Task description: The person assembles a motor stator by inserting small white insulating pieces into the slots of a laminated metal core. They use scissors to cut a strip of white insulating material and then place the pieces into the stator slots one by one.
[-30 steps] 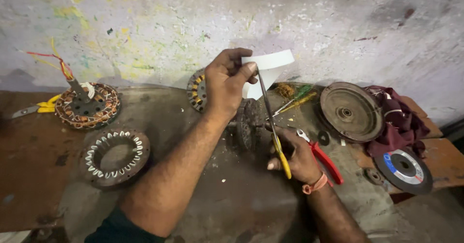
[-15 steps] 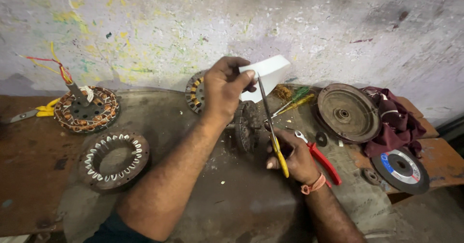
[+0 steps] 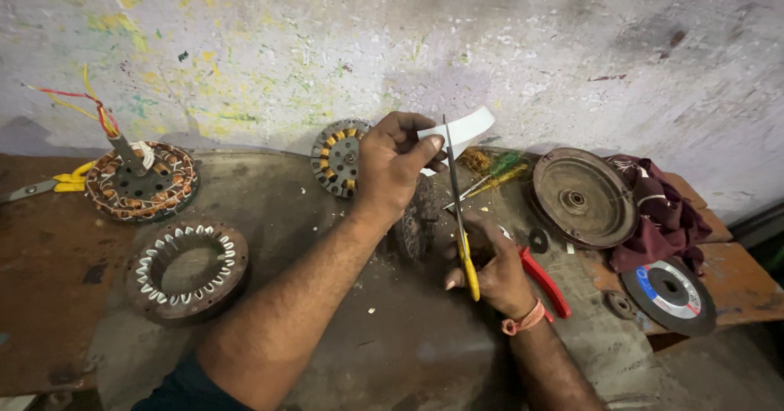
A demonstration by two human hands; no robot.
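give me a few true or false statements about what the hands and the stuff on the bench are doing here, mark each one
1. The left hand holds a white paper strip up in front of the wall. True.
2. The right hand grips yellow-handled scissors with the blades pointing up at the strip. True.
3. The empty round stator ring with white slot liners lies to the right of the scissors. False: it lies on the left part of the bench.
4. The round grey grinding disc with a blue and red label is stacked on the copper-wound stator with red and yellow wires. False: they lie at opposite ends of the bench.
5. Red-handled pliers lie beside the right hand. True.
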